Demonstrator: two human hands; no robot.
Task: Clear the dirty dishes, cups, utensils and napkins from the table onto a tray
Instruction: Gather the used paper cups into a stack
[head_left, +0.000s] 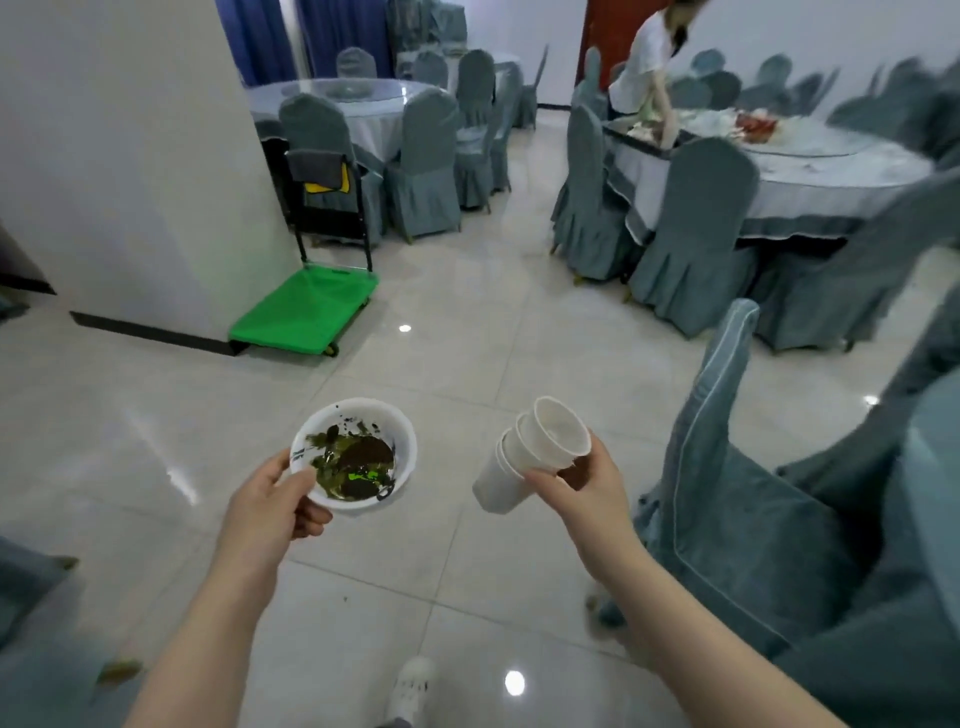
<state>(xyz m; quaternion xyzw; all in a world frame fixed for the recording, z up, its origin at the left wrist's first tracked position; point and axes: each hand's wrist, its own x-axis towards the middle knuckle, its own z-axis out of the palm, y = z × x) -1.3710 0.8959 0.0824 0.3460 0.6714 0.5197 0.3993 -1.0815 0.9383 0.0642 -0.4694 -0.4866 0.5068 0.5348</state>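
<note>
My left hand (275, 501) grips the near rim of a white bowl (358, 415) smeared with dark green food scraps, held over the tiled floor. My right hand (587, 480) holds a tilted stack of white paper cups (524, 454), their mouths pointing up and right. A round table (810, 176) with dirty dishes and red scraps stands at the far right. No tray shows clearly in view.
A green platform cart (306, 312) stands by the white pillar (130, 156) on the left. Grey-covered chairs (727, 493) crowd my right side and ring the tables. A person (647, 67) leans over the far table. Another round table (353, 104) stands at the back.
</note>
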